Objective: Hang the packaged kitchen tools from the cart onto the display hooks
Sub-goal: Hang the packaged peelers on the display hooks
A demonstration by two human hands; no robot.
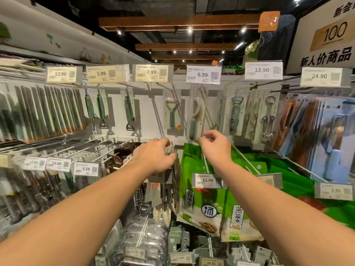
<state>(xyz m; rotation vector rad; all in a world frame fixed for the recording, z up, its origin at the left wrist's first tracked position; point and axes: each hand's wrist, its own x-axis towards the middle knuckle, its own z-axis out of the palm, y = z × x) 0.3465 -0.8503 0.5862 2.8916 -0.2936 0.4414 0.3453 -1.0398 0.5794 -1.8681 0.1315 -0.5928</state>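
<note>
Near, both hands reach up to the hooks: the left hand [153, 154] curls over packs at a hook's tip, grip unclear; the right hand [215, 144] pinches the bottom of a hanging peeler pack [196, 116] at 12 o'clock. It looks light, stiff-carded, slick; best held by the card edge. Beyond at 11 o'clock, one peeler pack [172, 112]; no cart is visible.

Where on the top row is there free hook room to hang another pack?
Mostly bare: the long hook under the 7.99 tag, with one peeler pack hanging at the back. Crowded: the far-left row under 12.90, and the blue packs under 24.90.
</note>
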